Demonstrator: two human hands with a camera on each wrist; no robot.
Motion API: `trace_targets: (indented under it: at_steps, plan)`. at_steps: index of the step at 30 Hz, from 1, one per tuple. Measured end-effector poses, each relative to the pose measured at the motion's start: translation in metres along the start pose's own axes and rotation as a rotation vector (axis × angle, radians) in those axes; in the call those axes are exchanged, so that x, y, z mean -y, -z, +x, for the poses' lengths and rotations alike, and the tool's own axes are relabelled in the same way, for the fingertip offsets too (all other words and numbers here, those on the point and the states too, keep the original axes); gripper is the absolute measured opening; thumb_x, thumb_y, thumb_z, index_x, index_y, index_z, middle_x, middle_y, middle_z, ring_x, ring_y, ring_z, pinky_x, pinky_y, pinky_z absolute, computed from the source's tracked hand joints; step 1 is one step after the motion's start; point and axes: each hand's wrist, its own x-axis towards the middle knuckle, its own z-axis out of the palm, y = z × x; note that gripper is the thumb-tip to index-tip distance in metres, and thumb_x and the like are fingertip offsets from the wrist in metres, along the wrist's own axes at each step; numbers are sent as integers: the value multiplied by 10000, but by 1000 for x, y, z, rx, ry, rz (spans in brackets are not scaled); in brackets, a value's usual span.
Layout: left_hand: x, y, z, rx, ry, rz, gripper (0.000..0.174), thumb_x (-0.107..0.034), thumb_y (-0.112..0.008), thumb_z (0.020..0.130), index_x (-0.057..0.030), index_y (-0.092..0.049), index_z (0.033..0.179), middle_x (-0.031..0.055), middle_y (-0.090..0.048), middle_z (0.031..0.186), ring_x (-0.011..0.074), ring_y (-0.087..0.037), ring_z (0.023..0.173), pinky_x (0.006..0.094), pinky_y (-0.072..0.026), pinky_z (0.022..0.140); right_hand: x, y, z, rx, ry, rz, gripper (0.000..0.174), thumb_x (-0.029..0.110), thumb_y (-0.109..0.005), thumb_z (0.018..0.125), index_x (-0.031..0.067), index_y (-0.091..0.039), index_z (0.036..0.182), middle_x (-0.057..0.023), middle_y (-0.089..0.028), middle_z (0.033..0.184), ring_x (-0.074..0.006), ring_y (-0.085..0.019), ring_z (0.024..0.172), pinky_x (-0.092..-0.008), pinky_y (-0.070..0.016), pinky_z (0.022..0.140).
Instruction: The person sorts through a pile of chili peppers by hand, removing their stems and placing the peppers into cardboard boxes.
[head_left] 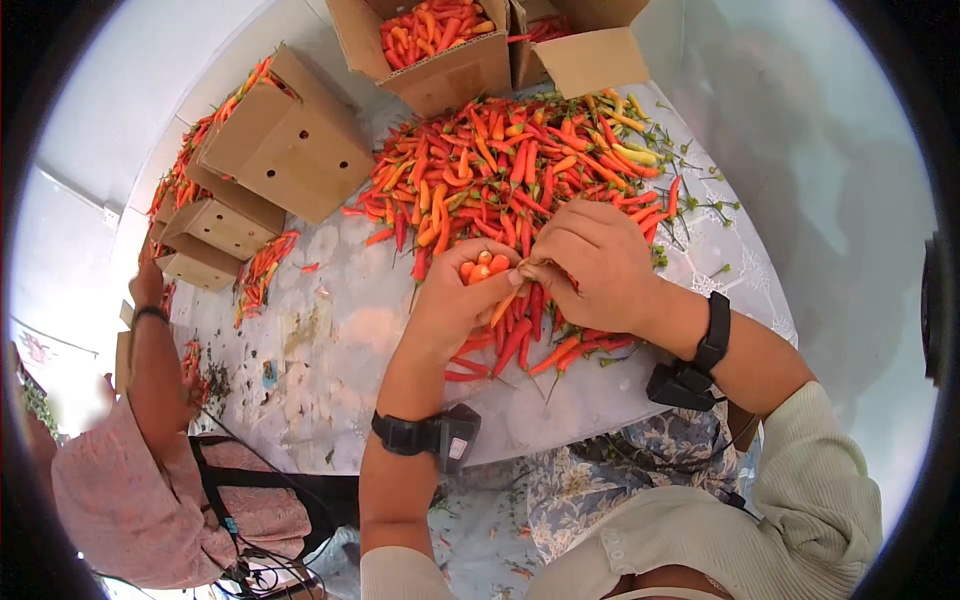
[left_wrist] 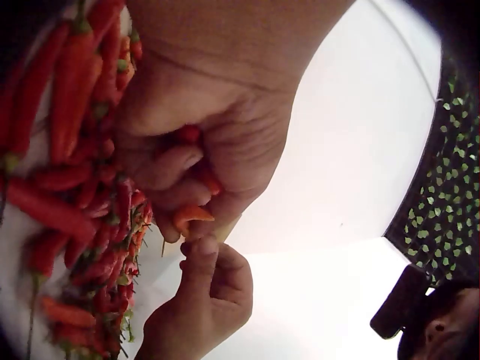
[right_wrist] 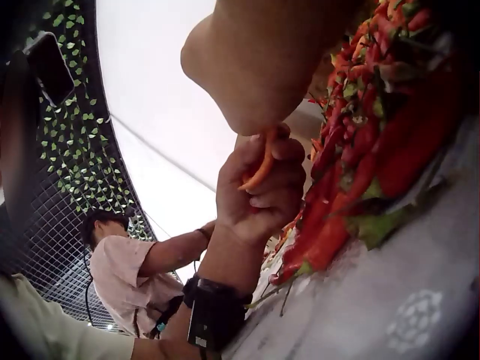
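Curled around several red-orange chili peppers (head_left: 482, 268), my left hand (head_left: 448, 300) is held over the near part of the chili pile (head_left: 480, 165). Its thumb and fingers also grip one orange chili (right_wrist: 260, 174), whose curved tip sticks out below the thumb. My right hand (head_left: 605, 265) meets it from the right, thumb and fingertips pinching the stem end of that orange chili. In the left wrist view, red chili ends (left_wrist: 190, 135) show between the curled left fingers. The right fingertips are partly hidden behind the hand in the right wrist view.
Cardboard boxes of chilies (head_left: 455, 75) stand behind the pile, with more boxes (head_left: 290, 150) at the left. Loose green stems (head_left: 715, 205) lie along the right side of the white table (head_left: 340, 400). Another person (head_left: 170, 480) works at the left.
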Motion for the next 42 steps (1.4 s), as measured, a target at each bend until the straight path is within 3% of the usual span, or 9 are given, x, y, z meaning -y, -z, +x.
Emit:
trace_targets:
  at_steps: [7, 14, 17, 20, 23, 32, 35, 38, 42]
  plan:
    - [-6, -6, -3, -69, 53, 20, 203, -43, -663, 799, -21, -590, 988, 33, -629, 755, 22, -491, 498, 150, -313, 396, 4, 2, 2, -55, 77, -138, 167, 138, -692, 703, 65, -545, 736, -66, -568, 736, -249, -573, 743, -358, -444, 625]
    - [0, -6, -2, -102, -16, -7, 223, -61, -658, 810, -25, -578, 1015, 122, -631, 775, 75, -539, 511, 162, -374, 403, -10, -1, -4, 244, -590, 568, 178, 176, -658, 816, 23, -583, 869, -116, -611, 797, -296, -605, 758, -381, -472, 673]
    - [-4, 2, -3, -42, 45, -80, 237, -72, -694, 793, -9, -584, 993, 70, -615, 809, 135, -613, 721, 243, -489, 620, -4, 5, -1, 183, -542, 546, 174, 184, -643, 839, 22, -588, 870, -118, -620, 803, -299, -610, 759, -375, -473, 674]
    - [-6, 6, -4, 21, 111, -131, 244, -72, -704, 789, -19, -588, 995, 68, -609, 822, 125, -599, 703, 239, -482, 602, -4, 6, -3, 197, -483, 445, 156, 190, -641, 866, 38, -609, 858, -48, -591, 737, -160, -570, 682, -303, -433, 599]
    - [2, 3, -4, 9, 52, -40, 247, -71, -714, 784, -23, -587, 990, 65, -605, 842, 120, -589, 676, 234, -484, 588, -7, 1, -7, 70, -205, 215, 156, 186, -639, 863, 36, -611, 832, -47, -596, 740, -156, -561, 662, -298, -430, 587]
    - [6, 0, -7, 76, -50, -116, 267, -34, -732, 761, -10, -583, 981, 55, -598, 873, 147, -619, 725, 293, -544, 670, -6, -3, -9, 204, -592, 798, 189, 207, -638, 856, 22, -609, 835, -70, -599, 686, -149, -576, 640, -330, -436, 580]
    - [6, 2, -11, 102, -69, -95, 281, -41, -738, 759, -16, -574, 986, 67, -601, 885, 152, -626, 730, 274, -532, 646, -12, -14, -14, 290, -664, 970, 213, 247, -618, 889, 40, -615, 841, -20, -595, 693, -105, -558, 646, -294, -435, 571]
    - [8, 0, -9, 94, -104, -159, 277, -49, -730, 769, -29, -564, 990, 72, -609, 856, 131, -609, 676, 228, -490, 555, -7, -1, -7, 341, -1029, 1355, 222, 280, -598, 911, 64, -610, 861, 9, -579, 708, -83, -539, 657, -253, -433, 578]
    - [0, 4, -6, 77, -16, -242, 256, -53, -708, 792, -41, -557, 998, 66, -612, 800, 98, -574, 621, 187, -413, 468, -5, 0, -4, 101, -1002, 1257, 179, 250, -599, 915, 77, -574, 880, 18, -579, 759, -71, -535, 663, -227, -430, 595]
